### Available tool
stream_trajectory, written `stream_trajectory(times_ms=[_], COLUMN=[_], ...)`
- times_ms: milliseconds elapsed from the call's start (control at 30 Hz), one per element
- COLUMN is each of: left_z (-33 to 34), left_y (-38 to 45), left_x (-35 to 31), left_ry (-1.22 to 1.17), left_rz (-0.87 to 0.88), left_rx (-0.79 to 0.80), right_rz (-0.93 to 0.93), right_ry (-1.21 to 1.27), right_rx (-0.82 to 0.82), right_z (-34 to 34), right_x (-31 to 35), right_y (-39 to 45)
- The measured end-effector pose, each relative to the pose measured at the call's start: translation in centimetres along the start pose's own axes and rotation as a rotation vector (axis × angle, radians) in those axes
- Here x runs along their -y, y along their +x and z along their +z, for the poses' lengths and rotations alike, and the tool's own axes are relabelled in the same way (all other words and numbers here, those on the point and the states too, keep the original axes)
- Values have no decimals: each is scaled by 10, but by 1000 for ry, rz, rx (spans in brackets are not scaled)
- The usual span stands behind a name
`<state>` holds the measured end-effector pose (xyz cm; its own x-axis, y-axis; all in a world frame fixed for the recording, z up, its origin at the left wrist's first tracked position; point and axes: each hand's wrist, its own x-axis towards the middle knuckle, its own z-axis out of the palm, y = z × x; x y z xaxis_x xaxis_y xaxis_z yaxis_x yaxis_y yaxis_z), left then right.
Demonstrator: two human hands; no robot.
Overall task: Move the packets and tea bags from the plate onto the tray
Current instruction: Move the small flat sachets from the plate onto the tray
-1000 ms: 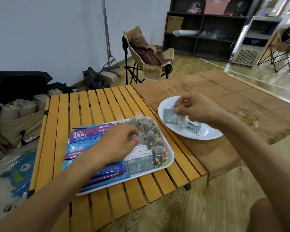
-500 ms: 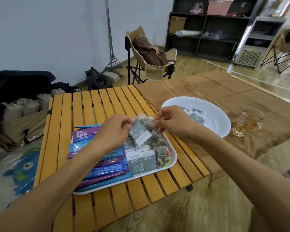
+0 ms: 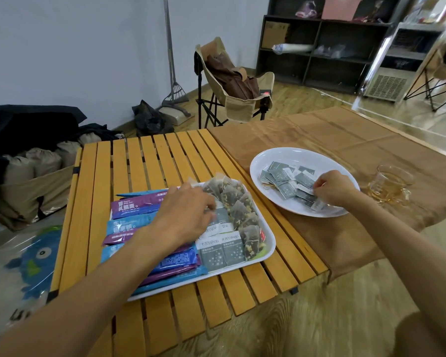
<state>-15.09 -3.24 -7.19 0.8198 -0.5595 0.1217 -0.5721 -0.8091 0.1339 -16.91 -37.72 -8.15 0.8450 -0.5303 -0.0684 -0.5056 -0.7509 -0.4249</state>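
On the slatted table lies a white tray (image 3: 271, 244) holding blue and purple sachets (image 3: 136, 206), mesh tea bags (image 3: 233, 200) and grey packets (image 3: 220, 251). My left hand (image 3: 188, 215) rests over the tray's middle, its fingertips pinched on a grey packet (image 3: 220, 215) that lies among the others. To the right, a white plate (image 3: 294, 153) carries several grey packets (image 3: 281, 173). My right hand (image 3: 332, 188) is on the plate, with its fingers curled and pinching one packet at the near side of the pile.
A glass cup (image 3: 389, 184) of amber tea stands just right of the plate on the brown cloth (image 3: 345, 135). The wooden table (image 3: 144, 161) is bare behind the tray. A folding chair (image 3: 232, 81) stands beyond it, and bags sit on the floor at left.
Both hands held one grey packet above the tray. The left hand has since lowered it into the tray, and the right hand has gone back to the plate.
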Motion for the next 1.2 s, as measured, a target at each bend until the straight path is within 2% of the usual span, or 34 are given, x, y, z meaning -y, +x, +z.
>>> stream_trajectory(times_ms=[100, 167, 333, 567, 867, 1200], left_z=[-4, -3, -2, -4, -3, -5], left_y=[-7, -10, -12, -14, -13, -16], left_x=[-8, -8, -8, -12, -12, -12], left_ry=[53, 106, 96, 91, 88, 86], left_rz=[70, 78, 53, 41, 49, 48], left_rx=[192, 246, 244, 245, 245, 251], right_rz=[12, 16, 20, 140, 290, 333], right_ry=[-24, -30, -46, 36, 228, 351], right_rx=[80, 113, 105, 77, 118, 110], right_z=[-3, -4, -2, 6, 1, 0], right_x=[1, 3, 7, 7, 3, 7], right_y=[-1, -3, -6, 1, 12, 12])
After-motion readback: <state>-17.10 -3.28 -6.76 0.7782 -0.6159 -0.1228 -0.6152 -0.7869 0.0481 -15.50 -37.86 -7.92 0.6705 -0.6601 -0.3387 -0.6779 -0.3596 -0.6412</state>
